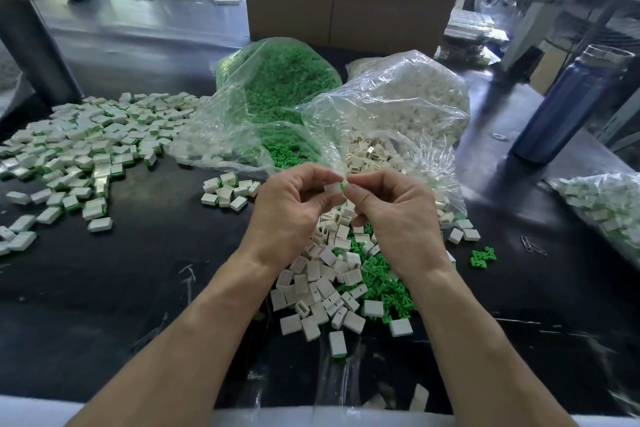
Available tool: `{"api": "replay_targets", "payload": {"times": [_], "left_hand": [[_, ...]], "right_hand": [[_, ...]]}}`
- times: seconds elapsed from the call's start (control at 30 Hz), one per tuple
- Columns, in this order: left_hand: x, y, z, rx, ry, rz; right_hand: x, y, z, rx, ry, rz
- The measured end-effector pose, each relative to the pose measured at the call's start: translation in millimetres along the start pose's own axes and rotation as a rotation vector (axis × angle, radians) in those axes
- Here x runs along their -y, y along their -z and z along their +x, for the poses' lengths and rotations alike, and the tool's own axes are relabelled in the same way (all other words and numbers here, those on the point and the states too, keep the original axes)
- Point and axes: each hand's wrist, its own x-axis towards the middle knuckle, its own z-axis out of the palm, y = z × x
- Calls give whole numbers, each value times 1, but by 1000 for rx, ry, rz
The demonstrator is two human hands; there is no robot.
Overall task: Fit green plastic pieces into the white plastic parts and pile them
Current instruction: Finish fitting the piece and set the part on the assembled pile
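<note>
At centre frame, your left hand (291, 199) pinches the white part (333, 191); keep this grip steady. Just to its right, your right hand (388, 204) pinches the green piece (343, 186) at the part's edge; push it straight in, then drop it on the finished pile (79, 146) at left.

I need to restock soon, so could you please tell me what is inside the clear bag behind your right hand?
The clear bag holds loose white plastic parts, spilling from its open mouth. How deep they go is hidden by crinkled plastic.

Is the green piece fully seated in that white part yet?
Not yet: green piece still protrudes from the white part between both hands.
</note>
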Motion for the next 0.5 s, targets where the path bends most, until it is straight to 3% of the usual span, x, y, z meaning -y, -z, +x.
{"api": "replay_targets", "payload": {"times": [0.5], "left_hand": [[6, 6, -1, 60, -64, 188]], "right_hand": [[1, 10, 4, 81, -63, -55]]}}
